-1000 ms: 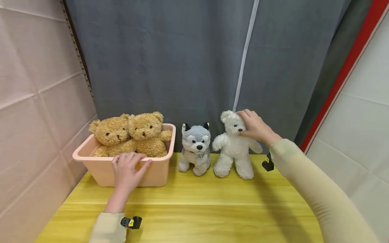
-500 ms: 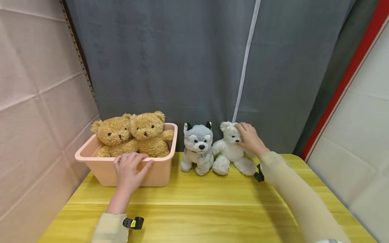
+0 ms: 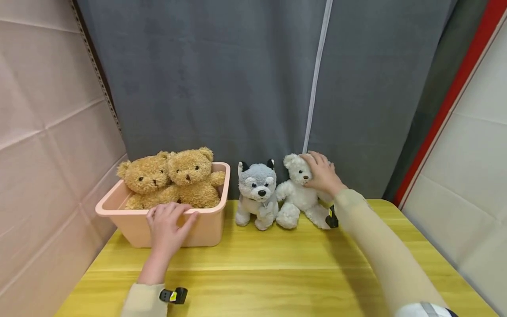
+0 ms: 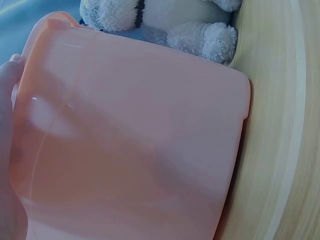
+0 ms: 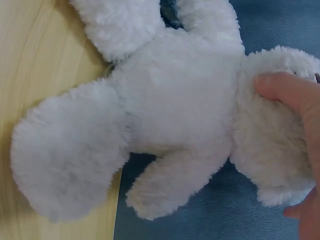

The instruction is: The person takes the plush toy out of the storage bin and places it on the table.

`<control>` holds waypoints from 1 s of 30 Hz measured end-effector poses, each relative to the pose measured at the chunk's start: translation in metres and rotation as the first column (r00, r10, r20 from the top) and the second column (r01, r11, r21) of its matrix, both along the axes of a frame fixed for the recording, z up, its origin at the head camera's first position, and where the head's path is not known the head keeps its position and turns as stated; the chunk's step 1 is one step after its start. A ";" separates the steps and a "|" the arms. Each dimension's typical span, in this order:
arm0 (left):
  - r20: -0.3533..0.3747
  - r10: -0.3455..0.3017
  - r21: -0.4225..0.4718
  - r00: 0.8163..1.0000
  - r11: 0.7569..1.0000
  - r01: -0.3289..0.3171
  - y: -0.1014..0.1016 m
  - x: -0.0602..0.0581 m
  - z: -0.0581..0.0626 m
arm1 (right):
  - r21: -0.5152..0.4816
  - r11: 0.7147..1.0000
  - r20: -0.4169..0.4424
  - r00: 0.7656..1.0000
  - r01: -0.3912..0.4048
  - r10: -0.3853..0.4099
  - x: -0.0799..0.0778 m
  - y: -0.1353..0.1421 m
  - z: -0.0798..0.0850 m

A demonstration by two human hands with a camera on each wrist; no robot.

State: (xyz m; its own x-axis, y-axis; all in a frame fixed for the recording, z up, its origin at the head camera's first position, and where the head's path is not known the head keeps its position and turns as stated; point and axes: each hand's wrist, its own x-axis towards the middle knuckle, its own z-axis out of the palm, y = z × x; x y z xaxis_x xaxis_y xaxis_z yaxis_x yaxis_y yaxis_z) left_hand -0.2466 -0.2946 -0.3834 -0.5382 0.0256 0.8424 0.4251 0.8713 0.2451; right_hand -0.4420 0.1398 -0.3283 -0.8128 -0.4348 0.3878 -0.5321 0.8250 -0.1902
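Observation:
A white teddy bear (image 3: 302, 193) sits on the table, legs spread forward. My right hand (image 3: 322, 174) grips its head from the side, the thumb (image 5: 280, 87) pressed into the fur beside the muzzle in the right wrist view. On the left, my left hand (image 3: 168, 224) holds the front rim of a pink plastic bin (image 3: 128, 226), fingers hooked over the edge. Inside the bin, two brown teddy bears (image 3: 147, 176) lean side by side. Between bin and white bear stands a grey husky plush (image 3: 257, 189); the white bear's arm overlaps its side in the head view.
The wooden table (image 3: 253, 286) extends in front of the toys. A dark grey curtain (image 3: 222, 79) hangs right behind them. White cloth walls (image 3: 43, 176) stand on both sides, with a red strip (image 3: 451, 101) along the right one.
The white bear has come down from an upright, stretched stance to sitting and shifted slightly left toward the husky, with my right hand still on its head. My left hand stays on the bin rim.

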 end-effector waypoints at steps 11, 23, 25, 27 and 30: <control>-0.026 -0.012 -0.003 1.000 1.000 0.012 0.002 0.001 0.003 | 0.011 0.999 0.061 0.997 -0.042 0.041 0.015 0.013 0.014; -0.008 -0.001 0.004 1.000 1.000 0.001 0.001 0.002 0.000 | 0.059 0.997 0.072 0.997 -0.044 0.039 0.023 0.015 0.022; -0.005 0.000 0.005 1.000 1.000 0.000 0.001 0.001 -0.001 | 0.079 0.996 0.072 0.997 -0.039 0.033 0.024 0.016 0.025; -0.005 0.000 0.007 1.000 1.000 0.000 0.000 0.001 -0.001 | 0.093 0.995 0.069 0.997 -0.038 0.031 0.025 0.018 0.029; -0.007 0.000 0.006 1.000 1.000 0.000 0.000 0.001 0.000 | 0.098 0.994 0.063 0.997 -0.045 0.039 0.027 0.019 0.037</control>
State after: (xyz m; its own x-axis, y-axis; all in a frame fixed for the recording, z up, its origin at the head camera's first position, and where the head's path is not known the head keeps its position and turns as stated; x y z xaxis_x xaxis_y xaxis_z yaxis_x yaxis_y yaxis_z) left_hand -0.2458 -0.2945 -0.3834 -0.5323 0.0207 0.8463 0.4271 0.8697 0.2474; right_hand -0.4148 0.1590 -0.2911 -0.8136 -0.5029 0.2917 -0.5567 0.8185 -0.1416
